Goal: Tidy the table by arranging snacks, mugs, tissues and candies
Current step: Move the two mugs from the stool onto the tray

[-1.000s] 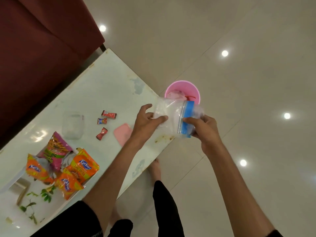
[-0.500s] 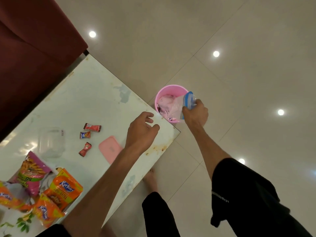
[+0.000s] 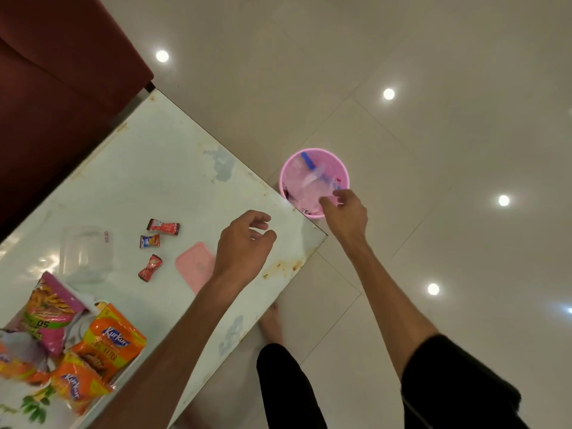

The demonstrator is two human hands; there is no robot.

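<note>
- Right hand (image 3: pixel 346 212) over the bin (image 3: pixel 343 174), fingers loose, empty; bag (image 3: pixel 309 178) lies inside.
- Left hand (image 3: pixel 244 243) half-curled, empty, above desk (image 3: pixel 173 168).
- Candies (image 3: pixel 153 243) next: pinch each singly.

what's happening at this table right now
A person is clearing a white table. Their right hand hangs open over a pink bin on the floor, where a clear zip bag lies. The left hand hovers empty above the table. Three wrapped candies, a pink lid and snack packets remain.
</note>
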